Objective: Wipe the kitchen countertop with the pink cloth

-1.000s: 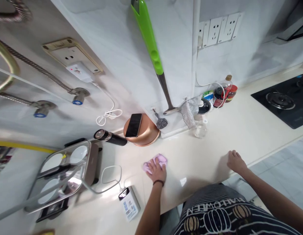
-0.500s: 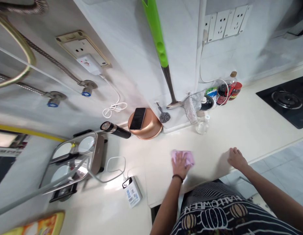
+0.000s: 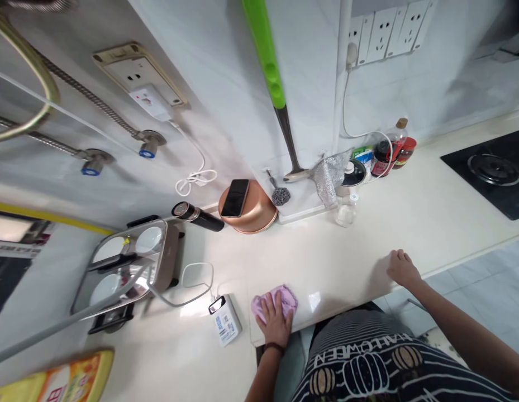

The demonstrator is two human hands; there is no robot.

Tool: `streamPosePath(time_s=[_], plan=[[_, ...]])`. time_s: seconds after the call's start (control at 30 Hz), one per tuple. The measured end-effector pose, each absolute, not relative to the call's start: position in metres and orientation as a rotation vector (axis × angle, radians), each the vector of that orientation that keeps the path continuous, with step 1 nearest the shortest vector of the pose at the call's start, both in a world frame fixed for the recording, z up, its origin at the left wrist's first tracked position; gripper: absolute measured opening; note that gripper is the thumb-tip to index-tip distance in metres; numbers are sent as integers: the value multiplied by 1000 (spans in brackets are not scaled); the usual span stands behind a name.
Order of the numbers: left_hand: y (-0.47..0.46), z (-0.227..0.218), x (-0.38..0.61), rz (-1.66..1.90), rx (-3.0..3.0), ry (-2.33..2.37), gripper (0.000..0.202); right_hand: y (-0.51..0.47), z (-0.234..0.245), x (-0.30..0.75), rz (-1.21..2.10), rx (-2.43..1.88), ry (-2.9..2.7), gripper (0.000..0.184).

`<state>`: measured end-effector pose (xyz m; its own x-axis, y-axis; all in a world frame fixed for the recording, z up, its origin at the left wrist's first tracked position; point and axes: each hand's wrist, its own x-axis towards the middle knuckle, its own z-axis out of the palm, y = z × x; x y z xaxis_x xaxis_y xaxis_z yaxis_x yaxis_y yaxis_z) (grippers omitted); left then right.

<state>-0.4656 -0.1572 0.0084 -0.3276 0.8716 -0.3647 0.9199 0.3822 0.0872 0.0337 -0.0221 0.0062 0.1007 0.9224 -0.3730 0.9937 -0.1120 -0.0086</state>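
Note:
A crumpled pink cloth (image 3: 280,301) lies on the pale counter near its front edge. My left hand (image 3: 276,321) holds it down from above, its fingers spread over the fabric. Further right, my right hand (image 3: 403,268) rests by the counter's edge with its fingers curled in, and nothing shows in it. Left of the cloth is a white power bank (image 3: 226,324) with a cable plugged in.
Along the wall stand a black flask (image 3: 200,218), a copper-coloured bowl (image 3: 259,209) with a phone (image 3: 236,198) on it, a clear glass bottle (image 3: 346,212) and sauce bottles (image 3: 387,151). A lidded cooker (image 3: 169,254) sits left, a stove (image 3: 489,173) right.
My left hand has slid the pink cloth left and toward the counter's front edge, nearer the power bank. The right hand has stayed in about the same place.

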Motion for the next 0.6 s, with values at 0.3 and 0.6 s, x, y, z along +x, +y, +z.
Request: streamPosePath(time_s=[0.3,0.6], plan=[[-90,24,-330,-156,1872,1682,84,-21,7,33,-380,2091,1918,74],[-81,51,-373,423,1635,2178,57,-18,11,33,-456,2169,1940,77]])
